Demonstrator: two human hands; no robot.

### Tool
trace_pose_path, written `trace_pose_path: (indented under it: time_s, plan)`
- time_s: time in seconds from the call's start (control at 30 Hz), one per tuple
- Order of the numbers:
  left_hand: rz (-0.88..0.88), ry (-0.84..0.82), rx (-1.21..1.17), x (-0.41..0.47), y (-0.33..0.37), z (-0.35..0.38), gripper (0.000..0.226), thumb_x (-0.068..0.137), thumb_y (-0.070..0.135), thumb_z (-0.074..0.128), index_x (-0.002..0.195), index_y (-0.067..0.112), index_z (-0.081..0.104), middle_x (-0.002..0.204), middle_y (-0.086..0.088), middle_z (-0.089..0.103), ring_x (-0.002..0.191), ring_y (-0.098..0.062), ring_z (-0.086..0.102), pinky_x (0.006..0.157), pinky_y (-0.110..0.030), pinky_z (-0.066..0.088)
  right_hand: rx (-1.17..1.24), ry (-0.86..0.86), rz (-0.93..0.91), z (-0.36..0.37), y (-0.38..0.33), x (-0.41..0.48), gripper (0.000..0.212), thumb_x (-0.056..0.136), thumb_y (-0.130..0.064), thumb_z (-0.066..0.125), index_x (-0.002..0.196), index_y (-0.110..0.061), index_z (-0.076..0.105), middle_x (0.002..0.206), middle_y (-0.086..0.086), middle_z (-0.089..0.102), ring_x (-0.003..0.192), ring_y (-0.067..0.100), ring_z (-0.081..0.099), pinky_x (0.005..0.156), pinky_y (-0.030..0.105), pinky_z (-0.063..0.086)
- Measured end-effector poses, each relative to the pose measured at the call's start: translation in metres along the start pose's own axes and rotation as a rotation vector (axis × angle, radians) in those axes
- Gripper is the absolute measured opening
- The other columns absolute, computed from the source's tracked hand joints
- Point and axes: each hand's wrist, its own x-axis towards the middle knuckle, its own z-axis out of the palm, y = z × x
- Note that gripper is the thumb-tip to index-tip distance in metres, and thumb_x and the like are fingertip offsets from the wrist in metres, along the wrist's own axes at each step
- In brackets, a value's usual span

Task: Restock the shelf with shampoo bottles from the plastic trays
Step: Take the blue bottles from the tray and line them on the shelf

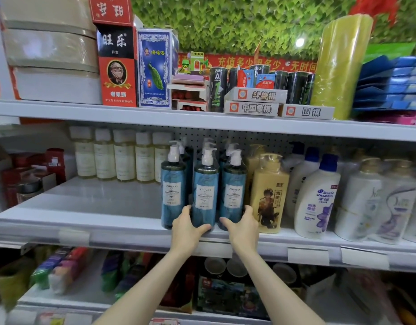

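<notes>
Three blue pump shampoo bottles stand in a front row on the middle shelf (122,221), with more of the same behind them. My left hand (187,228) grips the base of the middle blue bottle (205,193), thumb in front and fingers round its left side. My right hand (243,227) grips the base of the right blue bottle (232,191), thumb in front and fingers between it and the yellow bottle. The left blue bottle (173,191) stands untouched. Both held bottles sit upright on the shelf. No plastic tray is in view.
A yellow bottle (269,193) stands right of the blue ones, then white shampoo bottles (316,195) further right. Pale bottles (125,158) line the back left, with bare shelf in front of them. Boxes and cans fill the top shelf (155,118); packets lie below.
</notes>
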Motion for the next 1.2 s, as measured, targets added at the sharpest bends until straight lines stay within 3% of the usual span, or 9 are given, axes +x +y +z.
trace_pose_path:
  time_s: [0.27,0.47,0.63,1.2]
  plan:
    - [0.004,0.014,0.014,-0.0013,-0.0021,0.0031,0.071,0.071,0.025,0.083,0.131,0.01,0.047,0.131,-0.005,0.057,0.123,-0.022,0.051,0.103,-0.04,0.045,0.052,-0.091,-0.026,-0.0047,0.0027,0.0017,0.06,0.084,-0.02,0.073,0.134,-0.011,0.043,0.134,0.008,0.056,0.126,0.025,0.05,0.101,0.036,0.044]
    - [0.027,0.015,0.03,-0.0009,-0.0016,0.0041,0.061,0.074,0.02,0.081,0.125,0.01,0.05,0.128,-0.006,0.058,0.121,-0.022,0.053,0.1,-0.033,0.043,0.011,-0.043,-0.054,-0.0059,0.0057,0.0003,0.065,0.081,-0.024,0.076,0.135,-0.01,0.043,0.134,0.006,0.055,0.126,0.023,0.047,0.1,0.035,0.042]
    - [0.023,0.01,0.026,0.0011,-0.0038,0.0034,0.059,0.072,0.022,0.082,0.121,0.01,0.053,0.123,-0.005,0.062,0.116,-0.022,0.056,0.098,-0.037,0.047,0.031,-0.048,-0.044,-0.0071,0.0073,0.0006,0.063,0.083,-0.022,0.074,0.136,-0.01,0.042,0.134,0.007,0.054,0.126,0.022,0.045,0.101,0.033,0.04]
    - [-0.028,0.016,0.023,0.0055,-0.0062,0.0058,0.069,0.069,0.025,0.084,0.129,0.011,0.052,0.123,-0.007,0.062,0.119,-0.024,0.054,0.1,-0.042,0.047,0.05,-0.026,-0.056,-0.0091,0.0088,-0.0001,0.057,0.08,-0.024,0.078,0.127,-0.011,0.048,0.124,0.009,0.06,0.116,0.023,0.054,0.093,0.033,0.047]
